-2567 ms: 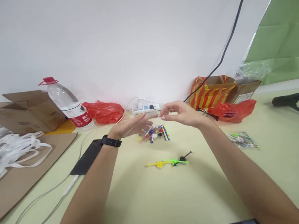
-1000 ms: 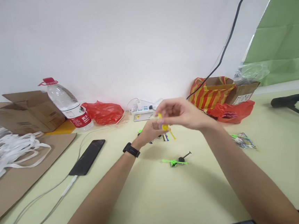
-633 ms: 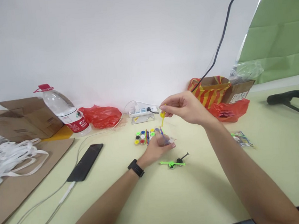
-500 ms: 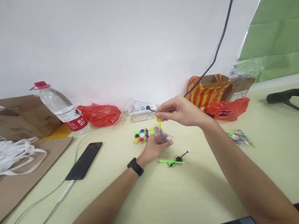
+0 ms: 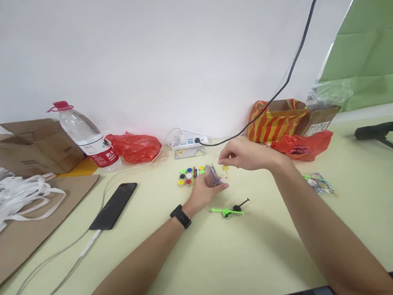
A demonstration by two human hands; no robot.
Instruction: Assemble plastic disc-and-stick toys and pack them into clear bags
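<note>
My left hand (image 5: pixel 205 190), with a black watch on its wrist, lies palm up on the pale table (image 5: pixel 192 258) and holds a small blue stick piece (image 5: pixel 215 178) with a clear wrapper. My right hand (image 5: pixel 245 154) hovers just to the right of it, fingers pinched above a small yellow piece (image 5: pixel 225 169) that sits near the table; whether it touches the piece I cannot tell. A cluster of small coloured caps and sticks (image 5: pixel 189 175) lies just behind my left hand. A green stick piece (image 5: pixel 227 211) and a black one (image 5: pixel 240 205) lie in front.
A black phone (image 5: pixel 114 212) on a white cable lies to the left, with a water bottle (image 5: pixel 87 138), cardboard boxes (image 5: pixel 31 146), white straps (image 5: pixel 11 200) and a red bag (image 5: pixel 134 146). A power strip (image 5: pixel 189 143), striped bag (image 5: pixel 276 120) and small packet (image 5: pixel 318 183) lie behind and to the right.
My right hand picked the yellow piece off the table, raised it, then lowered it to the right of my left hand. My left hand set down the caps and sticks and now holds the blue piece.
</note>
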